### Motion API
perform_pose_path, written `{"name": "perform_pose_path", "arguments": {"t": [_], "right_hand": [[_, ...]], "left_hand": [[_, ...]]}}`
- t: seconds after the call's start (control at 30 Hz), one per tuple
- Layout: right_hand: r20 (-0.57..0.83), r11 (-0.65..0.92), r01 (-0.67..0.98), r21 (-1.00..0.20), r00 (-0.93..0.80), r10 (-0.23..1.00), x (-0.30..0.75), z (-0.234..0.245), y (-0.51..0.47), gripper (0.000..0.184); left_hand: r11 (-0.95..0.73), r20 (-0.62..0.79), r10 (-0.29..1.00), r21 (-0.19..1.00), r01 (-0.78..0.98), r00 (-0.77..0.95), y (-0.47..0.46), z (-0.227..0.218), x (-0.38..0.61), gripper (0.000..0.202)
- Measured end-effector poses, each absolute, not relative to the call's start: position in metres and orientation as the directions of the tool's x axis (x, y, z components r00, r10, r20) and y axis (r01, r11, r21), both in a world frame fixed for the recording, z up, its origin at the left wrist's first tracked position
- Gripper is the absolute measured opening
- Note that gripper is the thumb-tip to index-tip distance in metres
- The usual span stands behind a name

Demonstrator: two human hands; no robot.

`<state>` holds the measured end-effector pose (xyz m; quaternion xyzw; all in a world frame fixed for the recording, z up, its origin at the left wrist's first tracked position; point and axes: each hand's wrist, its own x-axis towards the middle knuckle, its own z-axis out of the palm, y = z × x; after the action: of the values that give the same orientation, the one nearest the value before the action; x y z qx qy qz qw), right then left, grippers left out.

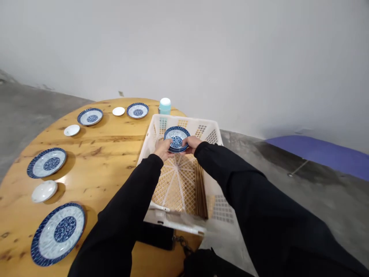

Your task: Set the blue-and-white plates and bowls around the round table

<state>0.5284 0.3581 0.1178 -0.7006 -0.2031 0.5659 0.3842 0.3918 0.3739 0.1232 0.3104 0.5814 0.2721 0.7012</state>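
Observation:
Both my hands grip a small stack of blue-and-white plates (177, 134) over the far part of a white plastic basket (216, 132). My left hand (163, 149) is closed on the stack's near left rim, thumb on top. On the near right rim, my right hand (192, 145) is closed the same way, fingers underneath. Inside the basket, a bundle of brown chopsticks (200, 188) lies along the right side. A white spoon (159, 207) rests at the near left of the basket.
Several blue-and-white plates (47, 163) and small white bowls (44, 191) stand along the round wooden table (106, 161). Behind the basket is a light-blue container with a white lid (165, 107). A purple surface (323, 154) is at the right, beside the wall.

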Motion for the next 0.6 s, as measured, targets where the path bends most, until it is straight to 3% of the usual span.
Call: {"name": "perform_pose_path", "arguments": {"t": [0.37,0.6], "right_hand": [[-0.694,-0.659,-0.221,-0.719,0.275,0.665,0.519,0.04,0.44,0.025],[-0.69,-0.644,-0.247,-0.724,0.271,0.672,0.513,0.02,0.456,0.028]], "left_hand": [[0.639,-0.666,0.742,0.738,-0.219,-0.078,0.437,0.042,0.412,0.044],[0.516,-0.561,0.826,0.792,-0.327,-0.052,0.453,0.008,0.41,0.031]]}}
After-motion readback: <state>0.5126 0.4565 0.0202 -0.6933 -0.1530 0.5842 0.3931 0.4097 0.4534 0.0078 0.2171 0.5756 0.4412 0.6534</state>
